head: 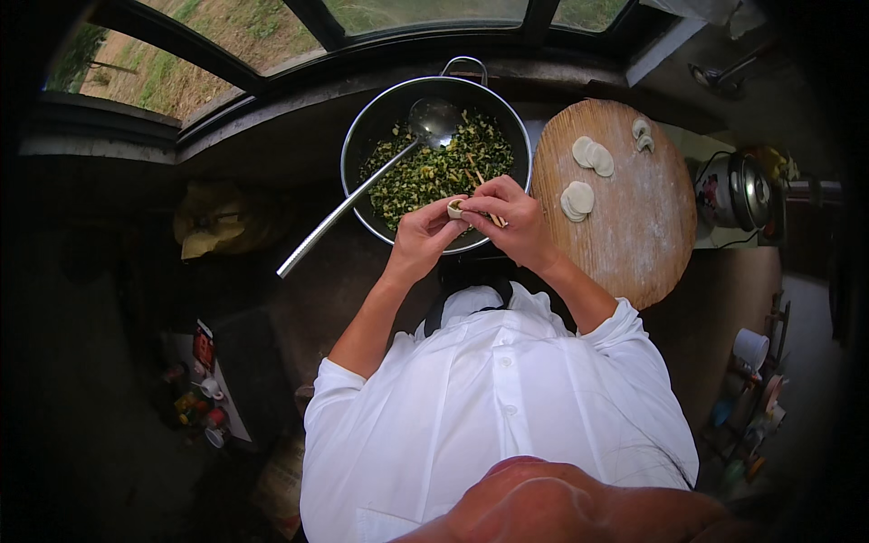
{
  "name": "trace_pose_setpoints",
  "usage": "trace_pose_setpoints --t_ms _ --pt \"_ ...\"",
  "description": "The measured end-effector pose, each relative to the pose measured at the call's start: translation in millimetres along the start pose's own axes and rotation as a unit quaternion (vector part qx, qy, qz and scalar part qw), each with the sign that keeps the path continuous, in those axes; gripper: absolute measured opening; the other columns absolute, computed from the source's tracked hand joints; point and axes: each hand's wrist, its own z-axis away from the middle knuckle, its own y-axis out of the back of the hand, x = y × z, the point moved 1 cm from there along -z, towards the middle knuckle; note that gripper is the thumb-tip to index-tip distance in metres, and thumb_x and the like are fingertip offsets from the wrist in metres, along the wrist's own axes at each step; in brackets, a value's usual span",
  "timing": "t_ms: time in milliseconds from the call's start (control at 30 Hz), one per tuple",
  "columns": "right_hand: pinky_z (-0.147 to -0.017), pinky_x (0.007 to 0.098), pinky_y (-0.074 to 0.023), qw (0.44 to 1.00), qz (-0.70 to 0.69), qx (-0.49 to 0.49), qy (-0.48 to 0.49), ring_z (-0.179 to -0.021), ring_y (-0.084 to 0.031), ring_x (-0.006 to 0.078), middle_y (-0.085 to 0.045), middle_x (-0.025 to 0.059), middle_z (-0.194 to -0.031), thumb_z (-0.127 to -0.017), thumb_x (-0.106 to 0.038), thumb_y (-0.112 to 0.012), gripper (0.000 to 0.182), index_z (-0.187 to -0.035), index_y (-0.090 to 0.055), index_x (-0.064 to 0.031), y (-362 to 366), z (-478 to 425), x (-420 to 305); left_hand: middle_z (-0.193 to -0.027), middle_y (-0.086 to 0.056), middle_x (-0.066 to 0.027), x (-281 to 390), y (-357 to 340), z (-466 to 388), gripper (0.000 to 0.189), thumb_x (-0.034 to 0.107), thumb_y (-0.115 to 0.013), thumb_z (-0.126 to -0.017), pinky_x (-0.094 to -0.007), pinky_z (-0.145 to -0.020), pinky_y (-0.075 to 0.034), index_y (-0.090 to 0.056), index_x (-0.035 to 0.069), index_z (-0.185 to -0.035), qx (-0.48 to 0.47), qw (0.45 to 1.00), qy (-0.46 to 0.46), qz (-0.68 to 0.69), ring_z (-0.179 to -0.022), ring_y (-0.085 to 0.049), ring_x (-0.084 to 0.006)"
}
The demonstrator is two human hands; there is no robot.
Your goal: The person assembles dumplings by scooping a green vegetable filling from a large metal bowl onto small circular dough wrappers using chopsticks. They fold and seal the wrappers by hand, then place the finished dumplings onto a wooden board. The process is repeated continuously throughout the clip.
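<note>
My left hand [422, 239] and my right hand [514, 220] meet above the near rim of a large metal pan [347, 146]. Between their fingertips is a small dough wrapper [455, 208] folded around green filling. Wooden chopsticks [479, 175] are also held in my right hand, pointing away over the pan. Chopped green and yellow filling [421, 178] fills the pan, and a metal ladle [353, 197] rests in it with its handle over the left rim. On the round wooden board [628, 224] to the right lie flat dough wrappers [578, 200] in small overlapping groups and folded dumplings [642, 134].
A lidded metal pot or cooker [736, 190] stands right of the board. Windows [421, 13] with dark frames run behind the pan. A yellowish bag [220, 220] lies at the left. Jars and a cup [210, 387] sit at lower left; a rack [770, 366] with containers is at lower right.
</note>
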Motion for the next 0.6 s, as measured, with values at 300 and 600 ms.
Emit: trace_pose_setpoints --t_ms 300,600 --pt "-0.071 0.0343 -0.0529 0.990 -0.094 0.040 -0.101 -0.082 -0.064 0.0242 -0.066 0.0100 -0.089 -0.083 -0.008 -0.077 0.016 -0.098 -0.074 -0.0033 -5 0 -6 -0.116 -0.071 -0.0100 -4 2 -2 0.045 0.004 -0.068 -0.094 -0.0288 -0.096 -0.053 -0.057 -0.004 -0.137 0.001 0.999 -0.031 -0.021 -0.106 -0.067 -0.0141" --pt "-0.070 0.0344 -0.0528 0.997 0.046 0.043 0.035 -0.081 -0.064 0.0248 -0.067 0.0100 -0.087 -0.085 -0.006 -0.075 0.015 -0.099 -0.073 -0.0020 -7 3 3 -0.114 -0.071 -0.0107 -3 2 -2 0.043 0.005 -0.068 -0.094 -0.0290 -0.095 -0.053 -0.058 -0.005 -0.134 -0.003 1.000 0.000 0.007 -0.106 -0.067 -0.0150"
